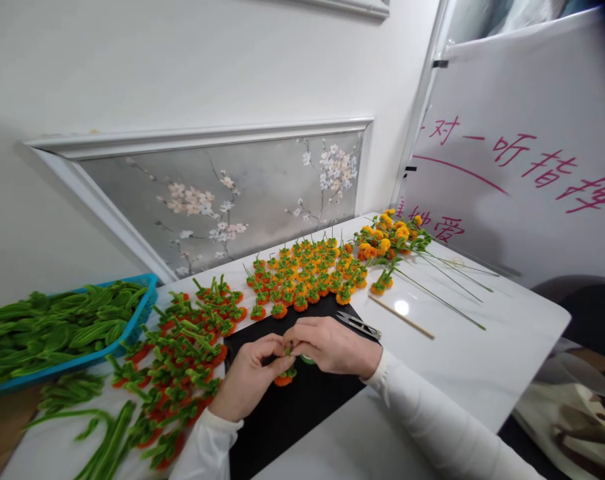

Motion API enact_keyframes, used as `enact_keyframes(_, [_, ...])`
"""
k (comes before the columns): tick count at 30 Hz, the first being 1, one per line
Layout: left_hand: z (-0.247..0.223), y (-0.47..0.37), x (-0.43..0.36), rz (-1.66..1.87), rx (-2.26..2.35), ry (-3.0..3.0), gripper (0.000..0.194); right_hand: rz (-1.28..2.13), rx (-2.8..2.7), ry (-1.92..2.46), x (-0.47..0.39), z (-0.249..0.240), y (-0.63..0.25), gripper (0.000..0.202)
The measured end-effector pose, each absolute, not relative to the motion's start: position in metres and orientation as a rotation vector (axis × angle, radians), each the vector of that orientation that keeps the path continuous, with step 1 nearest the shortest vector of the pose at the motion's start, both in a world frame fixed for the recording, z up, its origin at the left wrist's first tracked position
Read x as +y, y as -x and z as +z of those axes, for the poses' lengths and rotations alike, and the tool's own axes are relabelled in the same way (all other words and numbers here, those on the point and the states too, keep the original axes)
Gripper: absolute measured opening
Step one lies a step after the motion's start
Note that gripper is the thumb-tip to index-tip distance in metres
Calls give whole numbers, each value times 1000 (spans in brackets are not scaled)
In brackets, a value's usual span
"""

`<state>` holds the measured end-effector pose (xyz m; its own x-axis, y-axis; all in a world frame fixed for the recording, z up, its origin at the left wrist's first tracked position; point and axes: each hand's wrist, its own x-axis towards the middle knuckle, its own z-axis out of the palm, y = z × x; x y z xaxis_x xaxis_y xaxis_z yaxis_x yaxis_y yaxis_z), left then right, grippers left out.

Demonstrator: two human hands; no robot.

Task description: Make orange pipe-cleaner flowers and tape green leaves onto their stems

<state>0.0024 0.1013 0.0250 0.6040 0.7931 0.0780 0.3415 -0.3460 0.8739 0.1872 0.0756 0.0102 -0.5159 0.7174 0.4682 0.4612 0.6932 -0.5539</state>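
Observation:
Over the black mat (302,417), my left hand (255,373) and my right hand (329,343) meet fingertip to fingertip. Both pinch the green top of a small orange flower (284,380), whose orange petals show below the fingers. A roll of green tape (307,359) lies partly hidden under my right hand. Thread snips (359,325) rest on the mat's edge just beyond my right hand.
Orange and green flower pieces (182,367) cover the left side. Rows of yellow-orange ones (307,270) stand behind the mat. A blue basket (149,300) holds green fuzzy strips. Stemmed yellow flowers (389,233) and a wooden stick (402,317) lie on the white table (512,340).

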Motion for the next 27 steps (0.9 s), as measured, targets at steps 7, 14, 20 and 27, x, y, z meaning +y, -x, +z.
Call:
enact_keyframes(7, [29,0,100,530,895,-1972,19,433,-2276,885,74,12,-189,20])
enact_keyframes(14, [31,2,100,473,924,-1959,19,369,-2303,928,75,9,-188,15])
enact_keyframes(20, [29,-6,95,587,1174,-2024,10,309,-2287,991,74,10,-189,14])
enact_keyframes(27, [32,-6,93,623,1161,-2005,12,346,-2255,923,74,9,-187,16])
